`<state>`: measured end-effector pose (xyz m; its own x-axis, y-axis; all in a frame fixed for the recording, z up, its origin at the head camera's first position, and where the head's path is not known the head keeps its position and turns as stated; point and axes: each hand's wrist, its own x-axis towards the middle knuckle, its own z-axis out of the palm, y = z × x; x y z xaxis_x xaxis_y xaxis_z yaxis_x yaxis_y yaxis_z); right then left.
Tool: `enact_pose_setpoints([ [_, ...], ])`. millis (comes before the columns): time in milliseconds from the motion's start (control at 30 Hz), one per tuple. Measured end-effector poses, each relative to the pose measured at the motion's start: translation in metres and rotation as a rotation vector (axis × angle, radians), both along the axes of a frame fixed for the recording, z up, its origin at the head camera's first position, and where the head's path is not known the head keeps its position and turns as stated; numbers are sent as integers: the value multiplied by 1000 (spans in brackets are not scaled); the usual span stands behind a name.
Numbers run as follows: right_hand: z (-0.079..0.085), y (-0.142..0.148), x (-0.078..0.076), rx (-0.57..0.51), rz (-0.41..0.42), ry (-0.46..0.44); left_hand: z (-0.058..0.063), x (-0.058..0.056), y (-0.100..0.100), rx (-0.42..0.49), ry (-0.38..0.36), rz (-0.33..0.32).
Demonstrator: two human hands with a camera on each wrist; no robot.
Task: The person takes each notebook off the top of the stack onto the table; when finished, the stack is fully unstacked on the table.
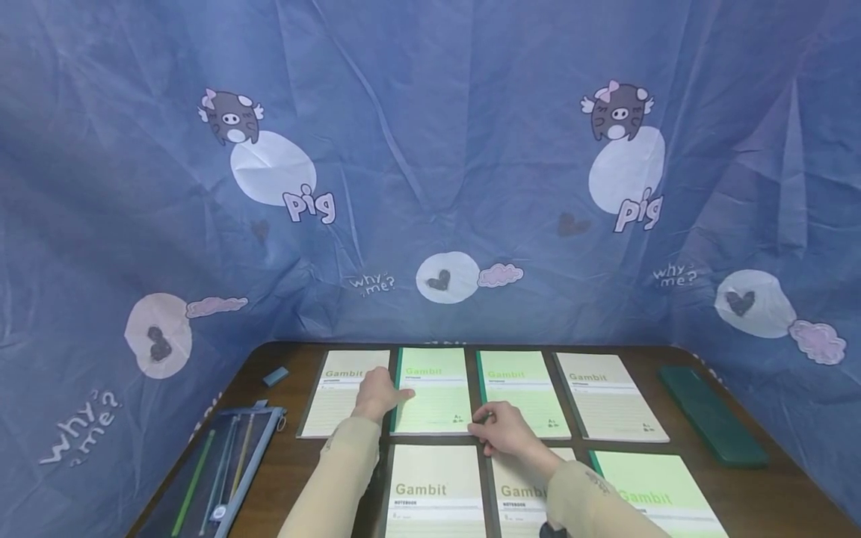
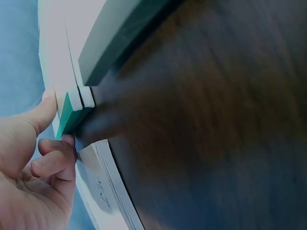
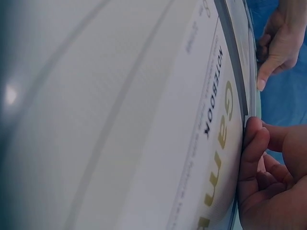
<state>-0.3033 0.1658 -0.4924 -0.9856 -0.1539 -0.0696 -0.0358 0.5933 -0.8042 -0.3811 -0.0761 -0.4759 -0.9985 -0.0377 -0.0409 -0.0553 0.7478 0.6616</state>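
A pale green "Gambit" notebook [image 1: 433, 403] with a green spine lies second from the left in the far row. My left hand [image 1: 379, 392] grips its left edge, thumb on the cover; in the left wrist view the hand [image 2: 36, 167] has its fingers bent by the green spine [image 2: 73, 117]. At the lower right corner, my right hand [image 1: 506, 428] pinches the same notebook between thumb and finger. The right wrist view shows that hand [image 3: 273, 179] beyond a cream notebook [image 3: 144, 120], which hides the pinched corner.
Beside it lie a cream notebook [image 1: 326, 407], another green notebook [image 1: 525, 403] and a cream one [image 1: 619, 407]. Nearer are two cream notebooks and a green one [image 1: 662, 478]. A pencil pouch [image 1: 269, 448] and blue eraser [image 1: 275, 376] lie left, a green case [image 1: 713, 415] right.
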Motion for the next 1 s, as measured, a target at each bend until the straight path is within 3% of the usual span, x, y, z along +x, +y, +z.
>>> enact_pose_setpoints([
  [333, 0, 0, 1, -2, -6, -5, 2, 1, -4, 62, -3, 26],
  [600, 2, 0, 2, 2, -14, -7, 12, 6, -11, 187, -12, -36],
  [767, 3, -2, 3, 14, -26, -22, 15, 7, -19, 181, 14, -52],
  [1000, 3, -2, 3, 20, -15, -11, 21, 8, -40, 309, -2, -17],
])
